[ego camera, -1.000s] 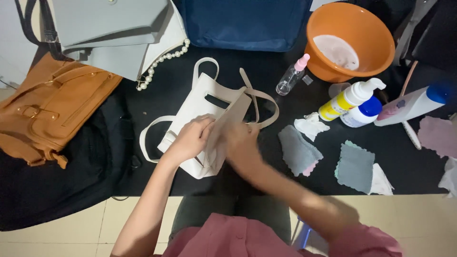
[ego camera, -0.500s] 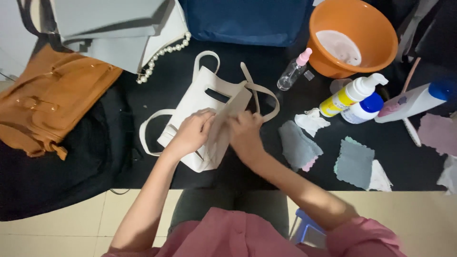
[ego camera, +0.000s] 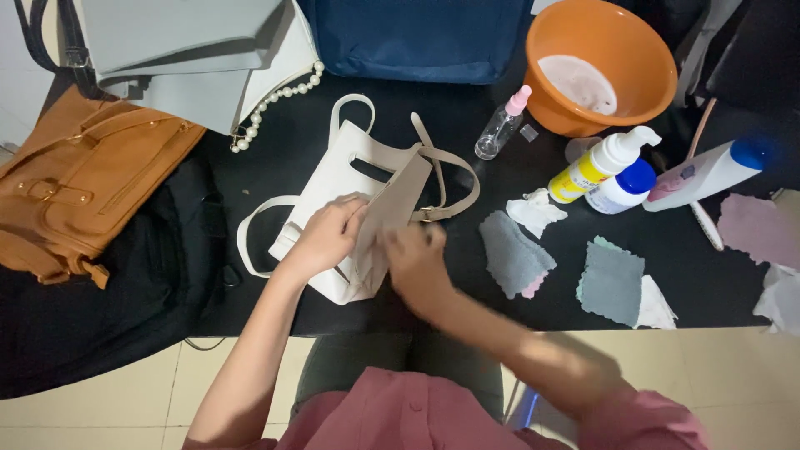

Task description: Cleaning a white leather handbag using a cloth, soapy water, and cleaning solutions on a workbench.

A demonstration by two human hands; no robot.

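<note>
Handbag (ego camera: 337, 179) in centre is showing cream white, its flap (ego camera: 392, 208) and strap (ego camera: 454, 167) beige. Satchel (ego camera: 75, 192) at left is showing tan brown. Bag (ego camera: 417, 37) at far centre: navy blue. Basin (ego camera: 642, 50) at far right: orange. Table (ego camera: 708, 275): black. Cloths (ego camera: 512, 254) at right are showing grey, one backed pink. Sleeve (ego camera: 433, 417) near: pink.

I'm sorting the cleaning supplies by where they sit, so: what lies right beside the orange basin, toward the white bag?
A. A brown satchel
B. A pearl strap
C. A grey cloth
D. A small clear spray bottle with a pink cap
D: the spray bottle lies on the black table against the left edge of the basin, between it and the white bag; the other things lie farther off.
</note>
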